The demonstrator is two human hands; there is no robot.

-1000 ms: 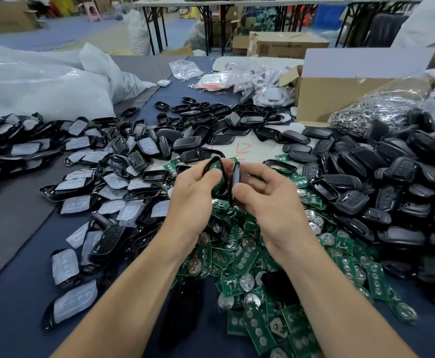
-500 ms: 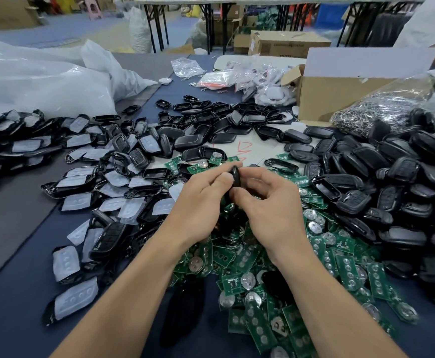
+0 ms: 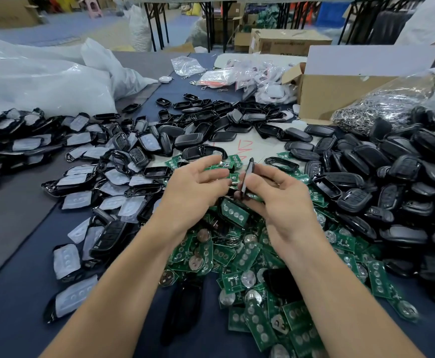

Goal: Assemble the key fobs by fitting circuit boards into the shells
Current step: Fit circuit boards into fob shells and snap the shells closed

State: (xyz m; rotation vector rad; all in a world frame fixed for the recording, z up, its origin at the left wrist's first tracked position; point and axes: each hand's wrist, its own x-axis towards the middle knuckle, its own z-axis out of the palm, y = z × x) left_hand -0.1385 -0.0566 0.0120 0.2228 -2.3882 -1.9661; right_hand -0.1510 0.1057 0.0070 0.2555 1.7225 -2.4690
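Because the black fob shell (image 3: 247, 174), pinched edge-on in the grip of your right hand (image 3: 283, 202) above the circuit boards (image 3: 239, 254) heaped on the desk (image 3: 17, 293), looks light, stiff and slick, hold it by its rims while your left hand (image 3: 195, 187), fingers spread and empty, hovers beside it.

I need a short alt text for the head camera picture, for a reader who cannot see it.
A person's right hand pinches a black key fob edge-on, the left hand open beside it, above a heap of green circuit boards. Black shells lie piled on both sides.
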